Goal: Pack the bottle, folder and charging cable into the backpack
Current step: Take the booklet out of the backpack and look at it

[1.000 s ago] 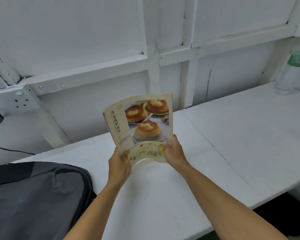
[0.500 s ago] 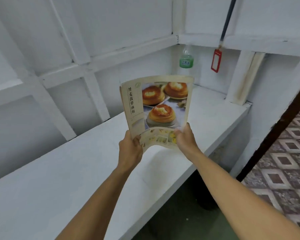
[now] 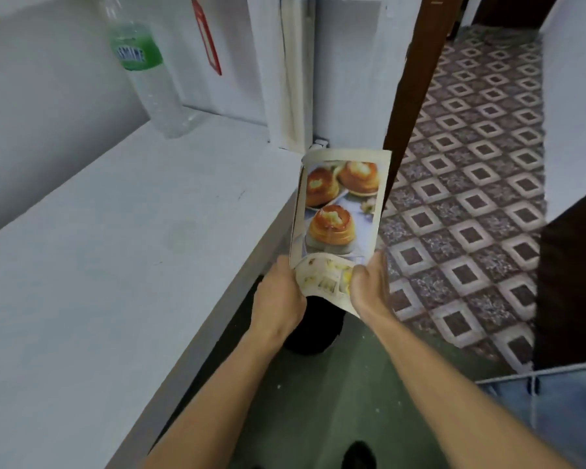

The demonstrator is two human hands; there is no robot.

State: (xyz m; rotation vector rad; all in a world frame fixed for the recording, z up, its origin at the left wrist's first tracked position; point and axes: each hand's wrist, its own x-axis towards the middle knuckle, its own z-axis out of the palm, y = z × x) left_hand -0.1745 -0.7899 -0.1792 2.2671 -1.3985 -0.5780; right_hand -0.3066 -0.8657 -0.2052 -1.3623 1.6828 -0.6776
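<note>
Folder [image 3: 340,211] pinched at its lower edge by your left hand [image 3: 278,296] and right hand [image 3: 369,289]; you've swung off the shelf, backpack gone from view; bottle [image 3: 149,79] up-left of grip, unpacked.

Bare forearms, blue jeans [image 3: 555,418]

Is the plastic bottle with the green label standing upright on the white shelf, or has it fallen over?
Upright. The bottle stands on its base on the white shelf by the wall; its lean looks like wide-angle distortion.
</note>
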